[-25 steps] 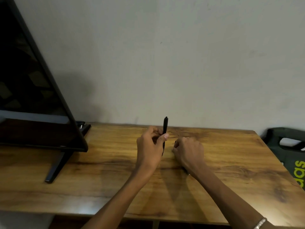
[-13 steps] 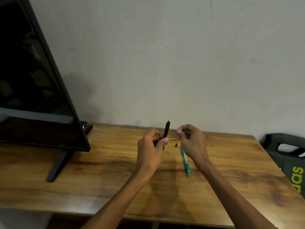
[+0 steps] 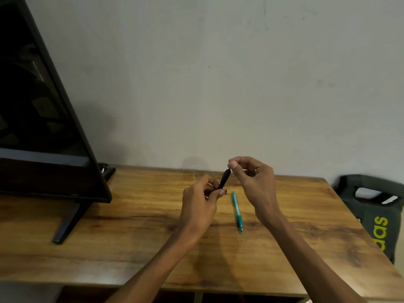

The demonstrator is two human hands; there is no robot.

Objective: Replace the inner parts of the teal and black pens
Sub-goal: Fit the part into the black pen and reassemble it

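My left hand [image 3: 201, 202] grips the lower part of a black pen [image 3: 224, 179], which points up and slightly to the right above the wooden table [image 3: 131, 237]. My right hand [image 3: 253, 180] hovers at the pen's top end, thumb and forefinger pinched against its tip; whether a small part sits between them I cannot tell. A teal pen [image 3: 237, 212] lies flat on the table between my two wrists, its point toward me. A tiny dark piece [image 3: 225, 191] shows just beside my left thumb.
A black monitor [image 3: 43, 119] on a stand [image 3: 70, 219] fills the left side of the table. A dark bag [image 3: 376, 213] with yellow lettering sits past the table's right edge. A plain wall rises behind the table.
My right hand lifted off the table, uncovering the teal pen, and rose to the top end of the black pen. The black pen tilted a little to the right.
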